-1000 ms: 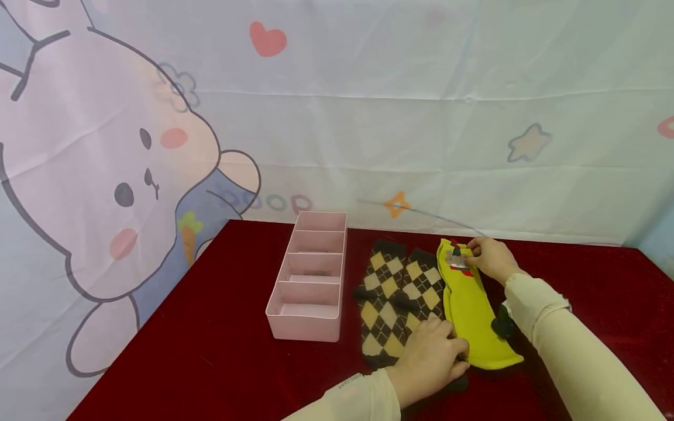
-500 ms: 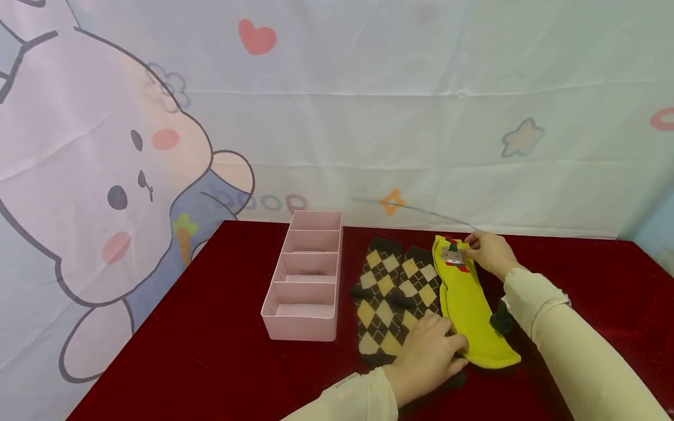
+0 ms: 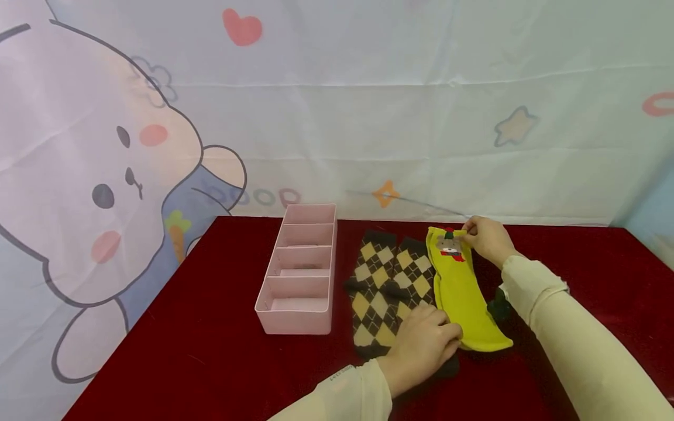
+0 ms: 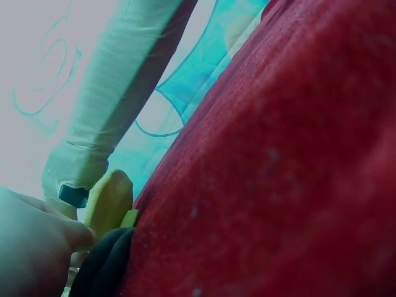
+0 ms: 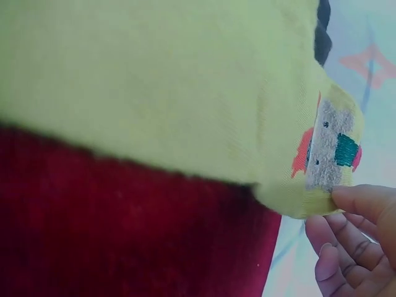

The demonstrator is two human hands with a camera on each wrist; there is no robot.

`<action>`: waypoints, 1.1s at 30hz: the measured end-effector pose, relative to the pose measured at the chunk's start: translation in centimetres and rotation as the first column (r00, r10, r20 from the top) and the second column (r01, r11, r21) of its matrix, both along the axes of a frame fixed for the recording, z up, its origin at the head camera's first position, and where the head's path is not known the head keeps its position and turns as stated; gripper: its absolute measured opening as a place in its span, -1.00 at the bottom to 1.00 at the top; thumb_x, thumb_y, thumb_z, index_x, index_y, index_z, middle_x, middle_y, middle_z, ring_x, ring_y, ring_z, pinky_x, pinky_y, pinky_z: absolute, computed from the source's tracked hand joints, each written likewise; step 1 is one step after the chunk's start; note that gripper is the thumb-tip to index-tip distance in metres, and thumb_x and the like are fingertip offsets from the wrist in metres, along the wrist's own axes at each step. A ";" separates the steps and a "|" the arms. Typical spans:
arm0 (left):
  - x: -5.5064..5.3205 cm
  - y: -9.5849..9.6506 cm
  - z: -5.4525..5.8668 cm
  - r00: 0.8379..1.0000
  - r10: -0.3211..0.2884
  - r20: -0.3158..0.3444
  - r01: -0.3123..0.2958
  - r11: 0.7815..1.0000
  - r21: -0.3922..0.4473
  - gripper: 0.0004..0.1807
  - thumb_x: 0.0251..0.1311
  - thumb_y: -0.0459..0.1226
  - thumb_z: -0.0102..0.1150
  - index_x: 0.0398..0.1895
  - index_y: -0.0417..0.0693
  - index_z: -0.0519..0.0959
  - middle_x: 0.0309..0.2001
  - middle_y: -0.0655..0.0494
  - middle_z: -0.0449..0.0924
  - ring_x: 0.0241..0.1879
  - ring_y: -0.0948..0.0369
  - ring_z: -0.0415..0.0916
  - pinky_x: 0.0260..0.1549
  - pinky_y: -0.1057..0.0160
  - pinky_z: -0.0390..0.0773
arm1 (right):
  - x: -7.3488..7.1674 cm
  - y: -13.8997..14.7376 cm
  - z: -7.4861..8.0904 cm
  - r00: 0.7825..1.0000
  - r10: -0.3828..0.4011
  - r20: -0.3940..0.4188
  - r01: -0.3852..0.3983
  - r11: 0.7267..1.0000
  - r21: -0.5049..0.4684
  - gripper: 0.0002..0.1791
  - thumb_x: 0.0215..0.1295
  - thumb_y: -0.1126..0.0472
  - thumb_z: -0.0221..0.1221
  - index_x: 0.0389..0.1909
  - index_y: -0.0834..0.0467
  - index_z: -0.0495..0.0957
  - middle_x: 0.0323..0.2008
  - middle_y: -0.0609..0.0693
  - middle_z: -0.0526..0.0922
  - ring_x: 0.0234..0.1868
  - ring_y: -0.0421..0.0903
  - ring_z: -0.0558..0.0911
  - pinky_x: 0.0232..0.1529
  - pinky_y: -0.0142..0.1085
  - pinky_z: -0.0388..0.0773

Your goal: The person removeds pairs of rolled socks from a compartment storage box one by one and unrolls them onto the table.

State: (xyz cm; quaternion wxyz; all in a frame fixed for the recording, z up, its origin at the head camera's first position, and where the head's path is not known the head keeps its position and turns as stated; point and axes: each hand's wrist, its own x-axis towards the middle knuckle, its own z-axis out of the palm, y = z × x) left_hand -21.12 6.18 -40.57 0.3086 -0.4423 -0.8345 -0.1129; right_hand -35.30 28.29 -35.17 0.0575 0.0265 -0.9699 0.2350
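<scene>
A yellow sock (image 3: 463,298) with an embroidered bear lies along the right side of the dark argyle socks (image 3: 375,292). Its top corner is pinched by my right hand (image 3: 488,240), thumb above and fingers below, as the right wrist view shows. My left hand (image 3: 423,345) rests over the lower part of the argyle socks, its thumb and forefinger pinching the yellow sock's lower left edge. A dark green patch (image 3: 499,305) shows at the yellow sock's right edge, partly under my right sleeve. In the left wrist view, dark fabric (image 4: 105,266) hides some of the fingers.
A pink box (image 3: 295,321) with several compartments stands left of the socks on a dark red tablecloth (image 3: 184,327). Behind the table hangs a pale cloth backdrop (image 3: 337,128) with a cartoon rabbit.
The head view has shifted slightly, so everything sits higher and further left. The yellow sock's top looks straighter, with the bear more fully visible. Both hands keep roughly their places on it.
</scene>
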 end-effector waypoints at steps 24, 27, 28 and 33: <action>0.7 1.9 2.1 0.996 0.025 0.090 -0.031 0.997 0.070 -0.95 0.09 -0.09 0.33 -0.47 0.25 0.66 -0.47 0.40 0.57 -0.42 0.42 0.47 -0.39 0.56 0.25 | 1.3 2.4 2.8 0.998 -0.047 -0.046 0.047 0.999 -0.004 -0.74 0.40 0.24 0.04 -0.07 0.37 0.45 -0.07 0.42 0.56 -0.18 0.22 0.60 -0.22 -0.09 0.59; 0.7 2.4 2.3 0.992 0.022 0.121 -0.029 0.998 0.055 -0.96 0.10 -0.09 0.32 -0.46 0.26 0.67 -0.47 0.39 0.58 -0.43 0.42 0.47 -0.39 0.56 0.27 | 1.5 2.8 2.9 0.997 -0.059 -0.039 0.059 0.998 -0.005 -0.75 0.40 0.24 0.04 -0.08 0.36 0.46 -0.08 0.41 0.56 -0.19 0.20 0.60 -0.24 -0.13 0.59; 0.7 2.6 2.3 0.991 0.018 0.131 -0.024 0.999 0.048 -0.96 0.11 -0.09 0.31 -0.45 0.25 0.67 -0.47 0.39 0.58 -0.43 0.43 0.46 -0.38 0.56 0.30 | 1.6 3.0 2.9 0.997 -0.062 -0.038 0.062 0.998 -0.002 -0.75 0.40 0.24 0.04 -0.08 0.37 0.46 -0.07 0.41 0.56 -0.19 0.20 0.60 -0.25 -0.13 0.59; 0.9 3.7 2.5 0.990 0.004 0.143 -0.004 1.000 0.002 -0.94 0.13 -0.06 0.30 -0.42 0.24 0.66 -0.44 0.39 0.58 -0.41 0.42 0.46 -0.35 0.58 0.36 | 2.1 3.9 2.9 0.995 -0.086 -0.042 0.086 0.996 0.012 -0.75 0.40 0.23 0.04 -0.08 0.36 0.46 -0.06 0.41 0.56 -0.18 0.21 0.61 -0.22 -0.08 0.59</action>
